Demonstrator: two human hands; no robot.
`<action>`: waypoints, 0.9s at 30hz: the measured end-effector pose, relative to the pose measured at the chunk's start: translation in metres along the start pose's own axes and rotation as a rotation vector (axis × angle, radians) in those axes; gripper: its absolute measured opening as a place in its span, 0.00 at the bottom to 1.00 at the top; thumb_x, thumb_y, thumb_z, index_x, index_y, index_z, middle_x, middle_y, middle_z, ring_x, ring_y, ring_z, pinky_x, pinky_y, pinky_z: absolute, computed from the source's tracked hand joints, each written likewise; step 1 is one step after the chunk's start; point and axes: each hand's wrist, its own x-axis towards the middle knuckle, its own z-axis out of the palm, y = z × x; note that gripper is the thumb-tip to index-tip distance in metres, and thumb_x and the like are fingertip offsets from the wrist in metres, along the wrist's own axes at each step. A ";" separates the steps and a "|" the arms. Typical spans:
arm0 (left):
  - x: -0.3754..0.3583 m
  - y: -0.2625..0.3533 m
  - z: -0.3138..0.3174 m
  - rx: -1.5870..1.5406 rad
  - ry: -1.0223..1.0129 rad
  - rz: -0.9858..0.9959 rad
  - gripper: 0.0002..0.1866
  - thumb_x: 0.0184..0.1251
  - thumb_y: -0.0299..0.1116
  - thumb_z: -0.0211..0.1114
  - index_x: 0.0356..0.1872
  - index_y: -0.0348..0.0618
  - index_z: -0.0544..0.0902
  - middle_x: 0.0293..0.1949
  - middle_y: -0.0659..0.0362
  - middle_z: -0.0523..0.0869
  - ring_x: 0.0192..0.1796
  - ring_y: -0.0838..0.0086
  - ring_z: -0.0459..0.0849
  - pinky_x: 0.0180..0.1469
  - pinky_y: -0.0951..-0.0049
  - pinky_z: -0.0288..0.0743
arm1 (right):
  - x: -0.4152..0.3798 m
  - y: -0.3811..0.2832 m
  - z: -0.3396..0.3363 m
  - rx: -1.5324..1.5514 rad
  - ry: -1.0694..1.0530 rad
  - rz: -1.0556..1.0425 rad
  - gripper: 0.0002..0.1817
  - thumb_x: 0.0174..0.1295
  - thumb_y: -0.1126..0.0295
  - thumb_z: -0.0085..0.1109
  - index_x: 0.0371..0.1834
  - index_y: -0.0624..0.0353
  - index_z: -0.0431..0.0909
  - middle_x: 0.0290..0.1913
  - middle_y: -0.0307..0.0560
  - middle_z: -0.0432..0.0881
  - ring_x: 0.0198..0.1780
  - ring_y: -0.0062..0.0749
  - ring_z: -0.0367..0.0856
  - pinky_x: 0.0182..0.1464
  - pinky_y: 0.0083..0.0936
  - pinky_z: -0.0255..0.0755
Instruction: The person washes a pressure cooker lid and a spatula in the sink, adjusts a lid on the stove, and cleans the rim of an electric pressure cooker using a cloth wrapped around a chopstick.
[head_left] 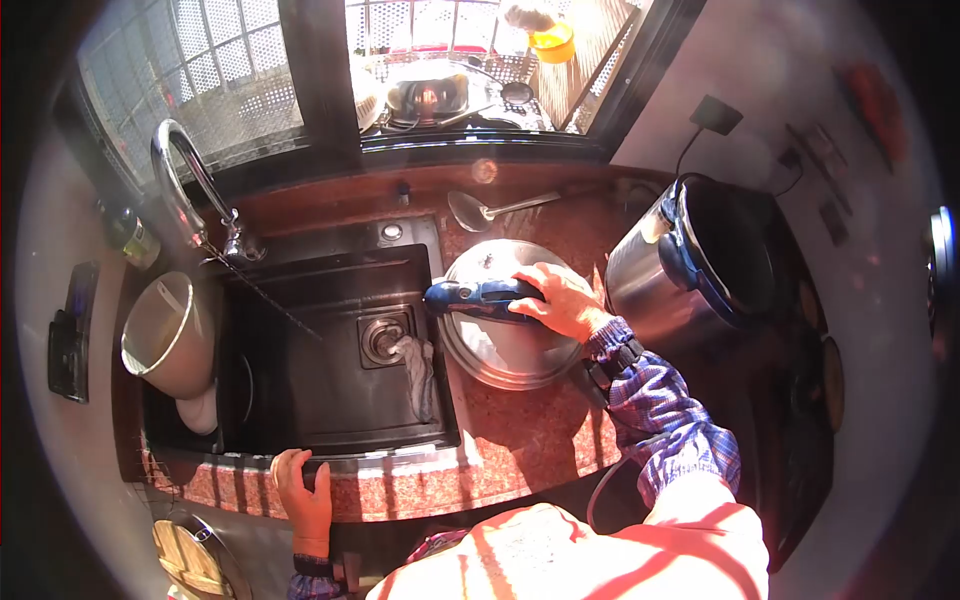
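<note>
A round silver lid (510, 350) with a blue handle (465, 296) lies at the right side of the sink, over the red stone counter. My right hand (560, 303) is closed around the right part of that handle. At the front edge of the sink, my left hand (303, 500) rests on the counter rim, thumb and fingers apart. Beyond the lid lies a metal ladle (490, 210). A tall metal pot (640, 260) with a blue handle stands to the right of my right hand. The lid's underside is hidden.
The black sink (300, 400) has a wet-looking grey cloth (420, 380) beside its drain (385, 340). From the curved faucet (180, 190) a thin stream slants into the basin. A white bucket (160, 330) stands at the left. A window frame (320, 80) borders the back.
</note>
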 end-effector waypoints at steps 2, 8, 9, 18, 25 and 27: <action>-0.005 -0.008 0.004 -0.013 -0.013 -0.043 0.15 0.56 0.26 0.69 0.45 0.36 0.78 0.49 0.49 0.79 0.57 0.53 0.75 0.62 0.55 0.67 | 0.005 0.016 0.005 -0.039 0.030 -0.037 0.29 0.61 0.47 0.62 0.61 0.49 0.75 0.52 0.55 0.78 0.56 0.53 0.77 0.58 0.45 0.70; -0.004 -0.006 0.013 0.047 0.077 -0.047 0.17 0.56 0.26 0.69 0.47 0.36 0.78 0.54 0.48 0.77 0.60 0.52 0.73 0.65 0.55 0.65 | 0.019 0.042 0.011 -0.048 0.033 0.034 0.31 0.59 0.43 0.62 0.61 0.45 0.75 0.60 0.50 0.76 0.62 0.47 0.74 0.65 0.42 0.66; -0.005 -0.006 0.013 0.053 0.062 -0.047 0.18 0.56 0.27 0.69 0.48 0.36 0.78 0.54 0.48 0.77 0.61 0.52 0.73 0.65 0.54 0.65 | 0.022 0.041 0.006 -0.025 0.006 0.071 0.31 0.58 0.43 0.62 0.61 0.46 0.75 0.61 0.50 0.76 0.63 0.46 0.74 0.66 0.41 0.65; 0.000 0.000 0.004 0.031 0.103 -0.035 0.17 0.54 0.35 0.71 0.43 0.40 0.79 0.51 0.49 0.78 0.58 0.51 0.74 0.62 0.54 0.65 | 0.142 0.088 -0.044 -0.177 0.056 -0.246 0.13 0.58 0.72 0.58 0.46 0.59 0.83 0.46 0.54 0.84 0.53 0.51 0.81 0.56 0.36 0.75; -0.014 -0.011 0.003 0.002 0.144 -0.097 0.21 0.58 0.46 0.71 0.46 0.44 0.79 0.54 0.52 0.75 0.63 0.54 0.70 0.65 0.55 0.62 | 0.230 0.202 -0.010 -0.570 -0.363 -0.173 0.19 0.40 0.78 0.65 0.39 0.57 0.75 0.38 0.58 0.80 0.48 0.58 0.79 0.53 0.46 0.74; -0.017 -0.012 0.003 -0.014 0.141 -0.108 0.22 0.58 0.47 0.71 0.46 0.44 0.78 0.54 0.53 0.74 0.63 0.54 0.69 0.65 0.55 0.62 | 0.248 0.230 0.000 -0.631 -0.509 -0.285 0.17 0.45 0.74 0.65 0.40 0.56 0.72 0.34 0.60 0.81 0.44 0.61 0.80 0.48 0.49 0.74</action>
